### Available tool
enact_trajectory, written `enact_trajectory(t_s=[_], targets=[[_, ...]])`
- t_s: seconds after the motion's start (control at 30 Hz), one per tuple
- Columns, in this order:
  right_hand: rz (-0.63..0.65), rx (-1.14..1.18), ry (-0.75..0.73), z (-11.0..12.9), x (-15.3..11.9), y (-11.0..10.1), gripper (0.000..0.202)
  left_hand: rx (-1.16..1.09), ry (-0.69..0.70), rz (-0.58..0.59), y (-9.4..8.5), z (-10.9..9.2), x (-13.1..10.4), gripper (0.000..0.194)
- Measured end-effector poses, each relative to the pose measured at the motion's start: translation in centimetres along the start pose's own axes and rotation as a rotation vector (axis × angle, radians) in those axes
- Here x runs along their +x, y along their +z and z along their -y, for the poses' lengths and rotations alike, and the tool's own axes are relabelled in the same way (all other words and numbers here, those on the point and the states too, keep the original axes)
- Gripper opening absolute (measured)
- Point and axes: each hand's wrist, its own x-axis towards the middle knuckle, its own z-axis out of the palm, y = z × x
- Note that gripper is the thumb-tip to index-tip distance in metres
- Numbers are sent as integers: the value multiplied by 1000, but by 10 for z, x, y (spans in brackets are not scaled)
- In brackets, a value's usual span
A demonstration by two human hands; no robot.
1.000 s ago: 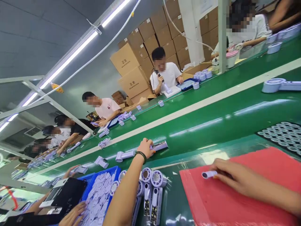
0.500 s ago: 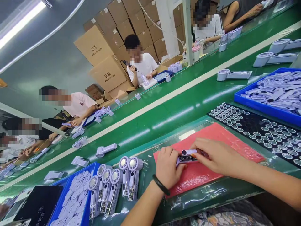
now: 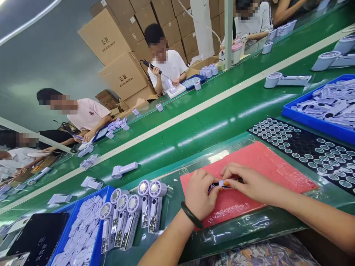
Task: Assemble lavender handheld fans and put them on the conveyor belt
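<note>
Over a red mat (image 3: 266, 166) my left hand (image 3: 201, 192), with a dark bracelet at the wrist, grips one end of a small lavender handheld fan whose circuit side faces up. My right hand (image 3: 246, 183) pinches a narrow lavender cover (image 3: 222, 183) that lies against the handle. Fingers hide most of the fan. Left of the mat, several lavender fans (image 3: 133, 203) with round heads and exposed circuits lie side by side.
A blue tray (image 3: 107, 192) of lavender parts lies left, another blue tray (image 3: 294, 116) right. A black sheet (image 3: 307, 147) carries round rings. Fans dot the green conveyor (image 3: 205, 129); people work across it.
The lavender cover has come down onto the fan's handle, and my left fingers have closed in over it. The camera view has shifted slightly.
</note>
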Motion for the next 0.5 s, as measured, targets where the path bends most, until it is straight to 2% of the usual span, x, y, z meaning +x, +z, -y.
enact_trajectory(t_s=[0.07, 0.17, 0.23, 0.3, 0.43, 0.5], targets=[[36, 94, 38, -3, -3, 1, 22, -12, 23, -7, -2, -3, -3, 11], [88, 17, 79, -1, -14, 2, 28, 40, 31, 3, -3, -11, -13, 20], [117, -50, 54, 3, -20, 3, 37, 101, 2, 23, 0, -18, -22, 29], [133, -83, 8, 6, -23, 5, 37, 141, -24, 14, 5, -26, -30, 32], [85, -114, -75, 6, -22, 10, 33, 176, -74, -91, 17, -35, -37, 28], [66, -115, -104, 4, -23, 12, 33, 177, -73, -105, 19, -36, -37, 26]])
